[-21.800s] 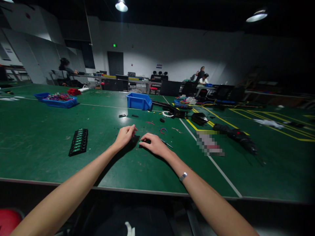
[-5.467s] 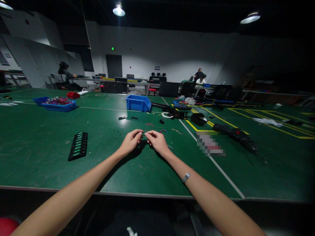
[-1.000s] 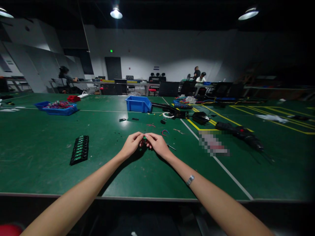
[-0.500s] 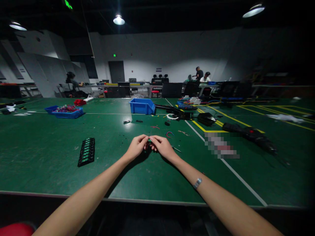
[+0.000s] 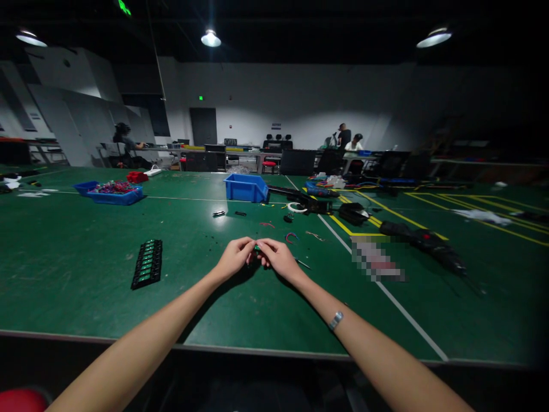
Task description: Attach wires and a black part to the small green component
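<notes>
A small green piece (image 5: 257, 248) is pinched between my two hands above the green table (image 5: 86, 297). My left hand (image 5: 235, 256) grips it from the left with thumb and fingers pressed together. From the right, my right hand (image 5: 277, 257) closes on the same piece; its underside is hidden by my fingers. Left of my hands lies a black rack (image 5: 147, 264) with a row of green boards in it. A thin screwdriver-like tool (image 5: 303, 264) lies just right of my right hand. Short red and blue wires (image 5: 291, 237) rest beyond it.
Beyond my hands stands a blue bin (image 5: 246, 188). A blue tray (image 5: 115, 195) of coloured wires and a red object (image 5: 137, 177) are at the back left. Black tool-like equipment (image 5: 422, 240) lies at the right. People sit and stand at far tables.
The whole view has shifted slightly, so the table items appear a little further left. Both hands still hold the small green piece together.
</notes>
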Available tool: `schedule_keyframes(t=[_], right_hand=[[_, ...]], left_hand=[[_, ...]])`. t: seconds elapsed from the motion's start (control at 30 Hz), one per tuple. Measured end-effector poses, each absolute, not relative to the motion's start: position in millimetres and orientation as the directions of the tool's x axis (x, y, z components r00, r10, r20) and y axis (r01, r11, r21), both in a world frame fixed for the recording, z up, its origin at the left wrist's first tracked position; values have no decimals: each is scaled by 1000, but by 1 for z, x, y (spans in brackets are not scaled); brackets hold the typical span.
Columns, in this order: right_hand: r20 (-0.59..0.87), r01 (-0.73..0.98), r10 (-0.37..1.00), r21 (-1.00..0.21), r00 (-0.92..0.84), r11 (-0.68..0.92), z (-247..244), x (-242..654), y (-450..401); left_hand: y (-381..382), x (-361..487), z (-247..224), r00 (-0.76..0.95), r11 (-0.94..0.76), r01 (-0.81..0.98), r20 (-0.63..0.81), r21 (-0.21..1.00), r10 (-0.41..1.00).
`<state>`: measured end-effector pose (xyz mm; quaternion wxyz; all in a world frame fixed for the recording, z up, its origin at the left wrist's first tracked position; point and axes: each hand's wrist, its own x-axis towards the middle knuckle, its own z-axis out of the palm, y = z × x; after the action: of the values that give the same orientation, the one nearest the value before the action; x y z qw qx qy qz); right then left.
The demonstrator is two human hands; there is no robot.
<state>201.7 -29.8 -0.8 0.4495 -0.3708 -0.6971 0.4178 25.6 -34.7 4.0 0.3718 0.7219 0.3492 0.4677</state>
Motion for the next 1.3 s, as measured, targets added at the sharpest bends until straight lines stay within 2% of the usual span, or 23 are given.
schedule_keyframes(t=[0.47,1.3], right_hand=[[291,159,908,-924,-300,349,-4,202,-25],[332,178,887,-899,-320,401,-3,203,-26]], left_hand=[[-34,24,6,354,-476,191,392,859,849],[-32,23,6,366,-476,190,388,859,846]])
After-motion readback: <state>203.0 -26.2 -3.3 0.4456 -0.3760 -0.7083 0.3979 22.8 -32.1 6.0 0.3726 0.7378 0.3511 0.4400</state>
